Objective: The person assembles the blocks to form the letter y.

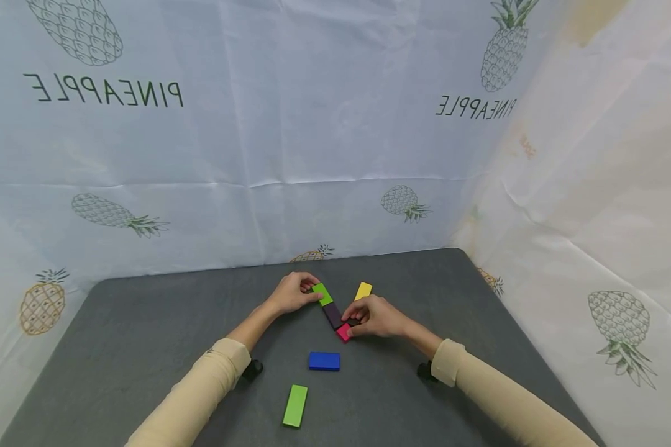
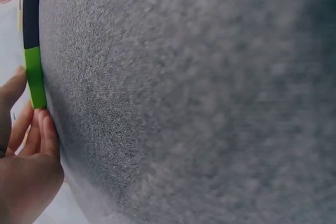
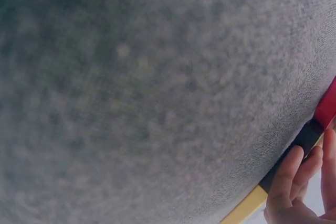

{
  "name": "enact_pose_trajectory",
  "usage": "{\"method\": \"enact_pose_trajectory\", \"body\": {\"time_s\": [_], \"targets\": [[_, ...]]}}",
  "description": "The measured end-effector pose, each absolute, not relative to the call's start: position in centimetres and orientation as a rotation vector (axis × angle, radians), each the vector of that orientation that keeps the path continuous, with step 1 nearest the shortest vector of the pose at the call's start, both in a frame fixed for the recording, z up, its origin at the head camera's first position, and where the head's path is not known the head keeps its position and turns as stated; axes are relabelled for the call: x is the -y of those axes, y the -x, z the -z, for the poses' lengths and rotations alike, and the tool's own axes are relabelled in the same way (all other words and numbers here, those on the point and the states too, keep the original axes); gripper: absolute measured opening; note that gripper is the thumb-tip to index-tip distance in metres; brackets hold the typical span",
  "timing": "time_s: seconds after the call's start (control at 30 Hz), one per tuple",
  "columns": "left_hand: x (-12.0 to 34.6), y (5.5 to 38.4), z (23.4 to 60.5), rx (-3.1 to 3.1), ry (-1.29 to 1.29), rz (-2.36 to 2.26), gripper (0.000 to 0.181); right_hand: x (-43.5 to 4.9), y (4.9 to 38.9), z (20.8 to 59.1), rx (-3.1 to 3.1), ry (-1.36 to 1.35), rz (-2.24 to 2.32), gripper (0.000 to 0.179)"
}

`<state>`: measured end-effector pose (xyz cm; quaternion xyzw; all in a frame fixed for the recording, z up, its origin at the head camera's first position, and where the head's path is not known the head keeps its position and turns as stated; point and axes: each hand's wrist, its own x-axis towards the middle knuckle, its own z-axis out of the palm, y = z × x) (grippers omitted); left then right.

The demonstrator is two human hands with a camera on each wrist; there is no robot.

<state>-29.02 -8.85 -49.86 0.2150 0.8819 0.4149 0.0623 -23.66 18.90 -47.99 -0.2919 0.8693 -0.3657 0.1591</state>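
Flat rectangular blocks lie in a V on the dark tabletop. The left arm of the V has a green block [image 1: 322,294] at its far end, then a black block [image 1: 332,315]. A red block [image 1: 343,333] sits at the point. My left hand [image 1: 295,292] holds the green block, thumb along its side and fingertips at its far end. On the V's right arm, my right hand [image 1: 377,316] pinches a second black block [image 3: 286,163] beside the red one, partly covering it. Beyond that hand a yellow block [image 1: 363,290] continues the arm.
Closer to me, a blue block [image 1: 324,361] lies crosswise, and another green block [image 1: 295,406] lies below it, slightly slanted. A pale curtain [image 1: 335,124] with pineapple prints hangs behind the grey tabletop [image 1: 162,335] and along its right side.
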Motion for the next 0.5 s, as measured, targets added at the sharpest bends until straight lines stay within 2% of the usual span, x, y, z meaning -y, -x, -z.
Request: {"method": "enact_pose_trajectory", "body": {"time_s": [0.3, 0.5], "targets": [[9.6, 28.0, 49.9, -2.608, -0.65, -1.305, 0.047, -18.9, 23.7, 48.0, -2.483, 0.824, 1.039, 0.021], [10.4, 26.6, 50.4, -2.631, -0.604, -1.377, 0.046, -18.9, 23.7, 48.0, -2.475, 0.822, 1.036, 0.022]]}}
